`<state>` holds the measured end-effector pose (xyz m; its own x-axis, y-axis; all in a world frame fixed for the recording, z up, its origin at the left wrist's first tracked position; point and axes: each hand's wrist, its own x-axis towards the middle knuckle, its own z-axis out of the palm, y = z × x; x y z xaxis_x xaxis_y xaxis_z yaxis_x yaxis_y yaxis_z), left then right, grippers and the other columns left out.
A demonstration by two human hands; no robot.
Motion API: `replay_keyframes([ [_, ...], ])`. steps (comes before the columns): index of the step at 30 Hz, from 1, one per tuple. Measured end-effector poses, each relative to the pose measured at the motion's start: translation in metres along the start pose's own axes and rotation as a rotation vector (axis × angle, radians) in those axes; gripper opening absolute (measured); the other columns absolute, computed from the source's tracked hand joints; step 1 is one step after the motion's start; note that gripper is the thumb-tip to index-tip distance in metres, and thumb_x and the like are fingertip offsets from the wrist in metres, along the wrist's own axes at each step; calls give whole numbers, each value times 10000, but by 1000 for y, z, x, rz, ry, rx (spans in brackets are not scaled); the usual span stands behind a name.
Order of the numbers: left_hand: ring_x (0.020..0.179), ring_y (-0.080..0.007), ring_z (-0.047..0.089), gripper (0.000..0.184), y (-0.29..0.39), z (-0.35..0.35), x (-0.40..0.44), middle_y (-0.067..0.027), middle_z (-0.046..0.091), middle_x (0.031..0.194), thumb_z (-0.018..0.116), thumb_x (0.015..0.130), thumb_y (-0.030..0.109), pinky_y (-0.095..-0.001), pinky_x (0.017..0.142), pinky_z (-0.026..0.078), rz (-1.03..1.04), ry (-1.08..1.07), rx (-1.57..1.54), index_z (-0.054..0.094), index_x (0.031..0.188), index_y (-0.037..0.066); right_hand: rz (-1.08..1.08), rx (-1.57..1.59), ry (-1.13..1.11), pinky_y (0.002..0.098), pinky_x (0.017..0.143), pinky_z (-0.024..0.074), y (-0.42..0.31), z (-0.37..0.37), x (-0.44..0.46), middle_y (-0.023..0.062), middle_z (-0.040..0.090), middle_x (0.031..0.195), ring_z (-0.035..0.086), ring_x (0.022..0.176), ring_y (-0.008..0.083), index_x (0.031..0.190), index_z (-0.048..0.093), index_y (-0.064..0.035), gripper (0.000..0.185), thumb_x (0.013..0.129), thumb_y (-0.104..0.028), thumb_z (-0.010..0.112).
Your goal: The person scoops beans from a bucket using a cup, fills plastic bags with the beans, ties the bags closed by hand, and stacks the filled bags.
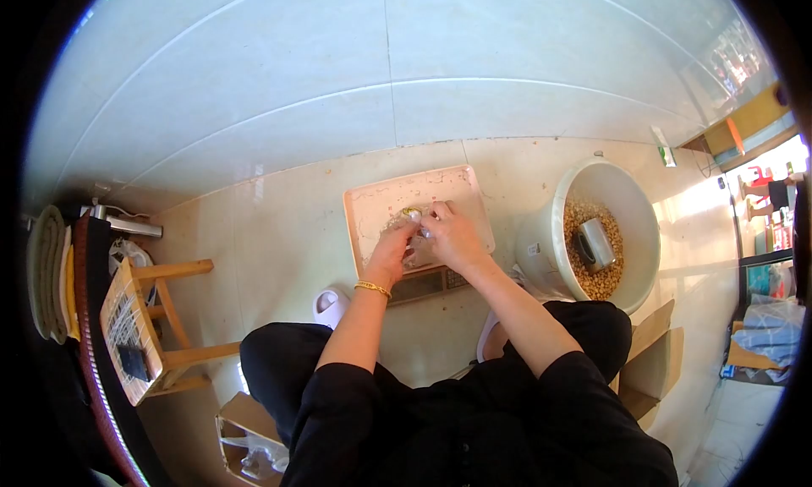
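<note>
My left hand (pixel 392 248) and my right hand (pixel 455 235) meet over a pink tray (pixel 372 201) on the floor. Between their closed fingertips is what looks like a small clear plastic bag (pixel 409 213) with a touch of yellow at its top. The fingers hide much of it, and its contents are too small to tell. A gold bracelet (pixel 373 289) circles my left wrist. Beneath the tray's near side, a dark slatted crate or box (pixel 414 287) shows.
To the right stands a white bucket (pixel 541 254) of tan kernels (pixel 607 277), with a metal cup (pixel 595 246) lying in them. A wooden stool (pixel 173 270) is at left. Open cardboard boxes (pixel 655 369) flank my knees. A tiled wall (pixel 389 64) rises ahead.
</note>
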<state>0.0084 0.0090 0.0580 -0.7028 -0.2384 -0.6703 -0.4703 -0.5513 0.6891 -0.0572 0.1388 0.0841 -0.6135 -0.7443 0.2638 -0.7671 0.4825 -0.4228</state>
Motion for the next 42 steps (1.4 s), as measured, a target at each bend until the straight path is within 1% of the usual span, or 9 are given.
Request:
replay_keyframes([
  [5,774,-83,509,114,-3,-4,6,40,589,840,553,875,179,-278,709,369,44,67,-15,638,929,126,29,-50,-13,386,741,498,9,19,-5,110,581,897,574,921,304,838,681,-118,122,735,-135,617],
  [13,561,-92,483,68,-31,-39,32,20,552,745,579,876,156,-230,470,357,66,304,-140,602,918,107,807,4,-150,447,726,475,46,28,-26,135,648,880,613,840,344,841,666,-77,263,848,-296,521],
  [20,564,-91,501,110,-36,-60,48,11,560,739,580,880,183,-228,483,383,-70,502,-52,583,949,98,956,-32,-207,427,649,488,69,40,-37,142,660,853,634,806,312,803,650,-42,306,859,-315,525],
  [22,573,-91,521,138,-23,-59,34,1,571,730,581,883,207,-226,506,411,101,389,-93,592,951,88,1065,875,-161,337,581,488,86,44,-34,110,635,766,622,724,226,755,630,-28,344,897,-316,506],
  [29,570,-83,519,158,17,-12,12,-4,573,714,604,870,212,-219,538,437,333,168,61,621,894,56,956,1570,-57,249,510,455,33,17,8,54,569,745,567,615,146,919,601,-35,285,944,-283,464],
  [31,580,-82,522,162,23,0,11,-12,581,698,616,853,181,-223,549,443,526,173,426,627,880,21,786,1155,14,252,539,471,31,33,12,53,578,832,569,640,139,998,584,-40,282,948,-283,448],
  [37,580,-88,524,153,20,9,5,-21,600,685,635,824,140,-242,554,450,710,161,700,627,867,-7,724,1153,-182,245,627,481,41,46,6,81,588,1050,577,824,130,1092,559,-4,245,913,-154,486],
  [40,593,-92,524,148,25,15,-2,-26,609,733,631,819,127,-244,559,450,609,37,649,628,902,4,407,687,-178,307,664,475,40,75,-6,101,622,831,594,743,172,1055,602,6,217,863,-86,559],
  [42,615,-92,529,159,23,16,2,-36,619,782,622,819,116,-244,566,451,523,-45,626,628,939,11,530,708,-220,319,683,474,34,68,-3,122,636,856,601,772,182,1051,610,7,222,849,-72,562],
])
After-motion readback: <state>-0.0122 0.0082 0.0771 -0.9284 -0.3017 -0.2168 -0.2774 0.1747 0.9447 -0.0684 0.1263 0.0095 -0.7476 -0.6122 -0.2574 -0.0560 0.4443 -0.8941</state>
